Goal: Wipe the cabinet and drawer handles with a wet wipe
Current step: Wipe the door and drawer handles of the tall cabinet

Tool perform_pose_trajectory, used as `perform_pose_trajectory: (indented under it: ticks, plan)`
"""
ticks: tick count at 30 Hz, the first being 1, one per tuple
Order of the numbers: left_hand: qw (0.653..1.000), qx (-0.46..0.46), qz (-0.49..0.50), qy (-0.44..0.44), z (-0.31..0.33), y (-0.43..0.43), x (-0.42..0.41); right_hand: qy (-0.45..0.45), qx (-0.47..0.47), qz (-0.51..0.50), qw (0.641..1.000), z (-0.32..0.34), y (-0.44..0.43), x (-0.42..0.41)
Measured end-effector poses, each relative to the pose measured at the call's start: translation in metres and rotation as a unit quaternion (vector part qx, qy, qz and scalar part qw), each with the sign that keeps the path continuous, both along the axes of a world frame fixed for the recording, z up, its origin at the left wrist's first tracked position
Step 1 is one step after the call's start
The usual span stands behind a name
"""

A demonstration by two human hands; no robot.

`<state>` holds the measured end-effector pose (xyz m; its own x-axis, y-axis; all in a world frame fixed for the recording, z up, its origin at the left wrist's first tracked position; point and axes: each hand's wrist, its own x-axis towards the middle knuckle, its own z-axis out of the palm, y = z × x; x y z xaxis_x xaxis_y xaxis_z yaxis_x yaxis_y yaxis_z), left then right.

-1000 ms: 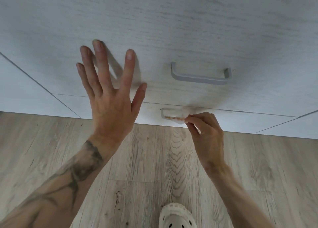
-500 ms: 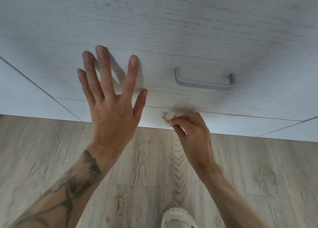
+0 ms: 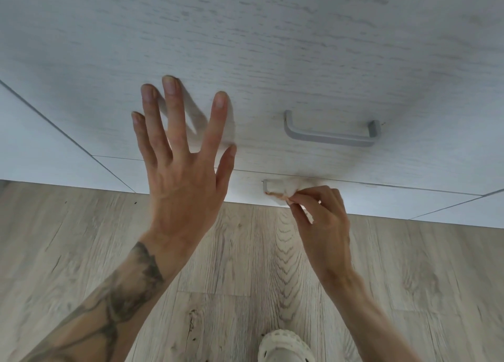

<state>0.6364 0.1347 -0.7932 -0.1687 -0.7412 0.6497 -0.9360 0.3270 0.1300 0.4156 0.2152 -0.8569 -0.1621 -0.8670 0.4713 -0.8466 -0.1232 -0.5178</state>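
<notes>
Wipe (image 3: 281,189): one, white, bunched over the lower handle (image 3: 268,186) near its left end. Long axis runs left-right along the bar.
Right hand (image 3: 324,225) pinches the wipe, fingertips curled on it.
Upper handle (image 3: 331,133): grey bar, horizontal, on the pale wood-grain drawer front (image 3: 245,47).
Left hand (image 3: 182,187): fingers straight and spread before that front; contact unclear.
Handles: two. Hands: two.
Floor (image 3: 409,279): light wood planks.
Shoe (image 3: 283,346): one, cream, bottom edge.
</notes>
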Motion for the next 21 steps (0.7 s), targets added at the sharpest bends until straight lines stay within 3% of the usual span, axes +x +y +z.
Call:
perform_pose_trajectory:
  ticks: [6,21]
  plan:
    - [1.0,0.005,0.005,-0.002,0.001,0.001,-0.001,0.012,0.012,0.06,0.998,0.006,-0.023,0.023]
    - [1.0,0.014,0.006,-0.009,0.001,0.002,0.0,-0.013,-0.033,-0.033,0.999,-0.007,-0.023,0.047]
